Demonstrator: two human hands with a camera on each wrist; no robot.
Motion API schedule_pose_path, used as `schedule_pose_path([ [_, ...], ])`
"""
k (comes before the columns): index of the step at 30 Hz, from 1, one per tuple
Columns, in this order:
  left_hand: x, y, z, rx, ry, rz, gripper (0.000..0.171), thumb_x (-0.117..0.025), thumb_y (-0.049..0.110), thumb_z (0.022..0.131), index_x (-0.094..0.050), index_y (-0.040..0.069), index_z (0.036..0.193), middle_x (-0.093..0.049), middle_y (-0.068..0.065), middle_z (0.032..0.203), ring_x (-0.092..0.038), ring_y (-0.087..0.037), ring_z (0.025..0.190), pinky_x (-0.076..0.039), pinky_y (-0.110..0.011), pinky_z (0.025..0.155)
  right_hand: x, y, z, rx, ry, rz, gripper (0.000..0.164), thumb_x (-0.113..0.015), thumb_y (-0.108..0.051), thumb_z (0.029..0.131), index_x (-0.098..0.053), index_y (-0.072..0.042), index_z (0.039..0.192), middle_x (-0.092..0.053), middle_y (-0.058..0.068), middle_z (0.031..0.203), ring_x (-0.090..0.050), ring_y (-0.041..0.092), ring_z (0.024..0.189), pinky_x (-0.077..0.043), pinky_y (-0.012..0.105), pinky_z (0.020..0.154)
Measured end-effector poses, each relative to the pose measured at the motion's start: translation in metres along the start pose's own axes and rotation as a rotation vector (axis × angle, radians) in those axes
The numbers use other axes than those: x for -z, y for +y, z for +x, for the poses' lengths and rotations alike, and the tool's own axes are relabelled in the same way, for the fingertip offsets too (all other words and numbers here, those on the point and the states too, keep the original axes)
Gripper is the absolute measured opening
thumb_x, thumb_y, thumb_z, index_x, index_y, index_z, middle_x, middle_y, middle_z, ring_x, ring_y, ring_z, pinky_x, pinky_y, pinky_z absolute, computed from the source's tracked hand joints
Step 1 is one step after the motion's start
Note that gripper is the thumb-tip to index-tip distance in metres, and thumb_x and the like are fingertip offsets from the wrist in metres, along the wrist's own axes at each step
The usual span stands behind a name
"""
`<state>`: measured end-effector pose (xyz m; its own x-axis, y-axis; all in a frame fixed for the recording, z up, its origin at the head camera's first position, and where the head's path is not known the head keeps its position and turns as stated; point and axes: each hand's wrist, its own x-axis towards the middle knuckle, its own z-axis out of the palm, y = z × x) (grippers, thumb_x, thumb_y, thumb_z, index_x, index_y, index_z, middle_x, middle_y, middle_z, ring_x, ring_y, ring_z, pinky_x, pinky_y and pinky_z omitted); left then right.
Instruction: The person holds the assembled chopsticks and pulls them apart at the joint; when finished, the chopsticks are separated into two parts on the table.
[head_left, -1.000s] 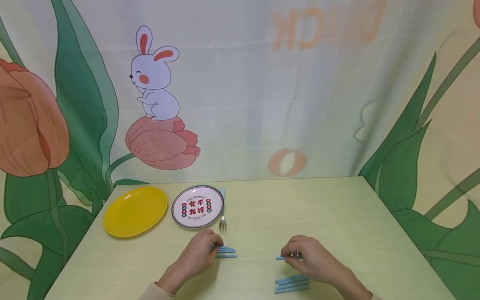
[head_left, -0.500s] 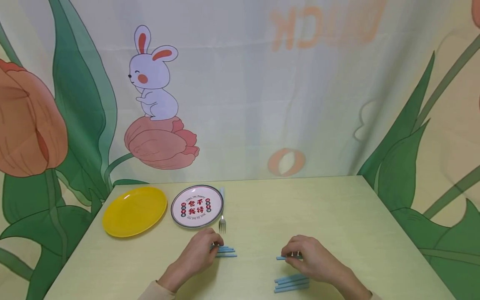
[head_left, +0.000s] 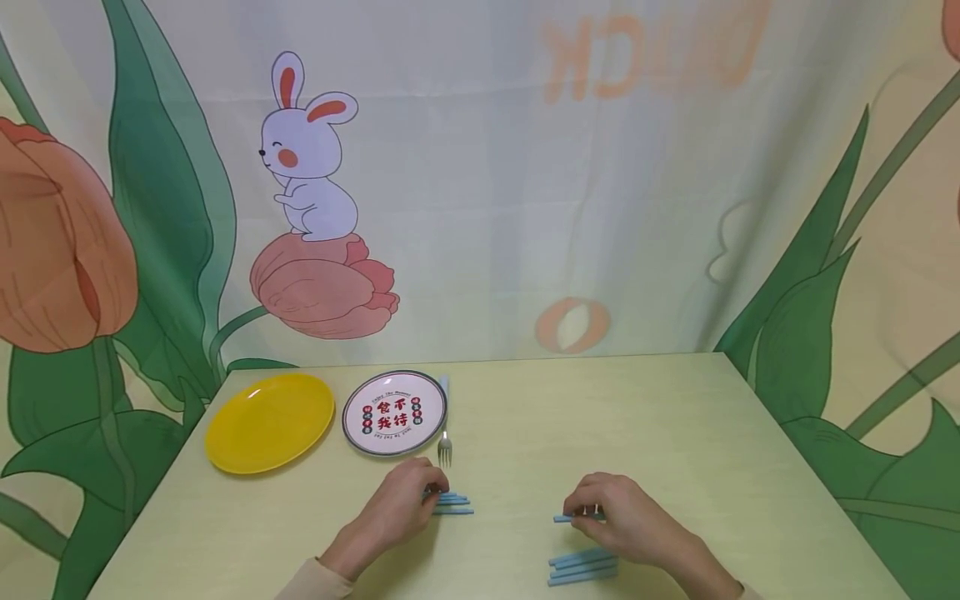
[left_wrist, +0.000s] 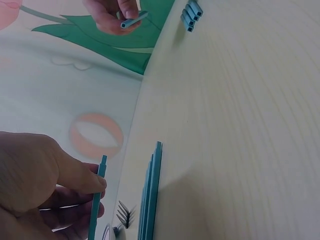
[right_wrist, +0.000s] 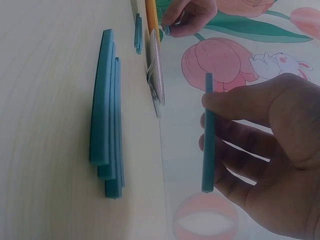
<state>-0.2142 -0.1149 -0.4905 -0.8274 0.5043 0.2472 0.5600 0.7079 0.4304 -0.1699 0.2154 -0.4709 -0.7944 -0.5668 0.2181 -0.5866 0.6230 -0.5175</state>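
My left hand (head_left: 401, 504) pinches a slim blue stick (left_wrist: 95, 215) between thumb and fingers, raised off the table. Beneath it lies a small bundle of similar blue sticks (head_left: 453, 512), side by side and partly hidden by the hand in the head view. On the other side, my right hand (head_left: 622, 518) holds another blue stick (right_wrist: 209, 145) between its thumb and fingertips. A second group of blue sticks (head_left: 583, 568) lies just in front of that hand; the right wrist view shows their ends staggered.
At the back left of the pale wooden table (head_left: 600, 425) are a yellow plate (head_left: 270, 425) and a white plate (head_left: 395, 414) with red characters. A fork (head_left: 446, 446) lies against the white plate's right edge. A printed curtain (head_left: 465, 183) hangs behind.
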Motion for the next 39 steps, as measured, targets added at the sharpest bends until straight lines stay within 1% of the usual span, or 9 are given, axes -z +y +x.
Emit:
schedule_pose_path([
  [9, -0.006, -0.004, 0.001, -0.023, 0.012, 0.013, 0.012, -0.07, -0.003, 0.075, -0.073, 0.006, 0.082, -0.063, 0.002, 0.077, -0.054, -0.01, 0.074, -0.047, -0.028, 0.07, -0.002, 0.003, -0.002, -0.031, -0.019, 0.007, 0.012, -0.075, -0.006, 0.081, -0.074, -0.016, 0.088, -0.066, -0.012, 0.084, -0.054, -0.004, 0.075, -0.051, 0.023, 0.066],
  [15, -0.006, -0.003, 0.002, -0.016, 0.005, 0.003, 0.015, -0.068, -0.006, 0.074, -0.073, 0.005, 0.082, -0.062, 0.001, 0.076, -0.053, -0.009, 0.073, -0.047, -0.027, 0.068, -0.001, 0.005, -0.004, -0.05, -0.036, 0.012, 0.005, -0.074, -0.014, 0.085, -0.074, -0.016, 0.09, -0.066, -0.009, 0.085, -0.053, -0.004, 0.075, -0.051, 0.023, 0.066],
  [21, -0.008, -0.003, 0.003, -0.03, 0.004, -0.005, 0.019, -0.066, -0.01, 0.071, -0.073, 0.004, 0.082, -0.062, 0.0, 0.076, -0.054, -0.01, 0.072, -0.047, -0.026, 0.067, -0.002, 0.006, -0.006, -0.062, -0.042, 0.02, 0.013, -0.074, -0.008, 0.083, -0.073, -0.02, 0.089, -0.065, -0.013, 0.085, -0.053, -0.004, 0.075, -0.051, 0.023, 0.066],
  [31, -0.012, -0.008, 0.003, -0.009, -0.027, -0.015, 0.021, -0.064, -0.01, 0.07, -0.073, 0.005, 0.083, -0.06, 0.001, 0.075, -0.049, -0.007, 0.07, -0.045, -0.024, 0.065, -0.005, 0.007, -0.007, -0.072, -0.053, 0.034, 0.013, -0.074, -0.008, 0.083, -0.073, -0.019, 0.089, -0.066, -0.011, 0.086, -0.055, -0.005, 0.076, -0.051, 0.023, 0.067],
  [39, -0.015, -0.011, 0.004, 0.001, -0.029, 0.0, 0.021, -0.064, -0.01, 0.07, -0.074, 0.005, 0.083, -0.061, 0.001, 0.076, -0.052, -0.009, 0.071, -0.047, -0.026, 0.067, -0.007, 0.007, -0.008, -0.062, -0.065, 0.052, 0.011, -0.073, -0.009, 0.084, -0.074, -0.018, 0.091, -0.067, -0.009, 0.087, -0.056, -0.004, 0.077, -0.052, 0.023, 0.068],
])
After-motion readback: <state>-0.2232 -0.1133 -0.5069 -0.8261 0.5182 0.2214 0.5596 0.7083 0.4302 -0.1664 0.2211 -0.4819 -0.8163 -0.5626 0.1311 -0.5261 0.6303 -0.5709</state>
